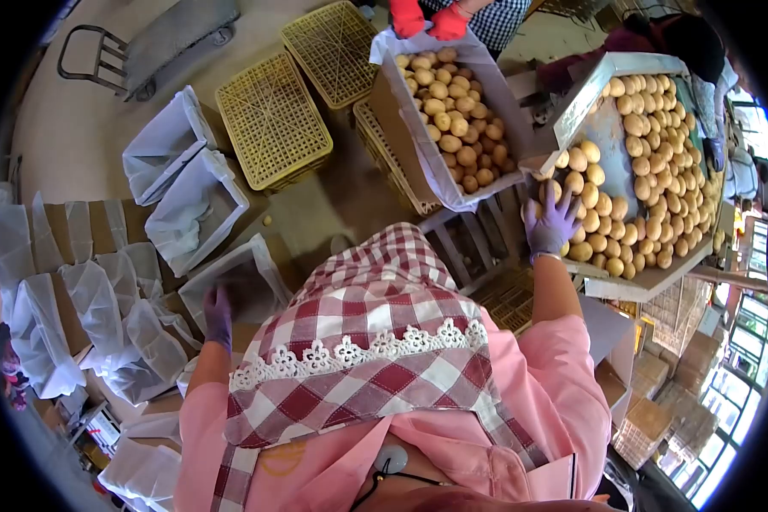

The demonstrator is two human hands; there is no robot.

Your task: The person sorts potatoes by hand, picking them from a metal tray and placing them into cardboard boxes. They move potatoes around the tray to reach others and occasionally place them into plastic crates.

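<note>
My right hand, in a purple glove, rests with spread fingers on the round tan produce at the near left corner of the sorting table. On the left, my left hand, also gloved in purple, is at a lined open box; its fingers are dark and hard to make out. A lined box full of the same produce stands ahead of me, left of the table. Another person's red-gloved hands are at its far edge.
Yellow plastic crates stand ahead to the left, with a flat cart beyond. Several plastic-lined boxes fill the left side. More people are around the table's far side. Cartons are stacked at the right.
</note>
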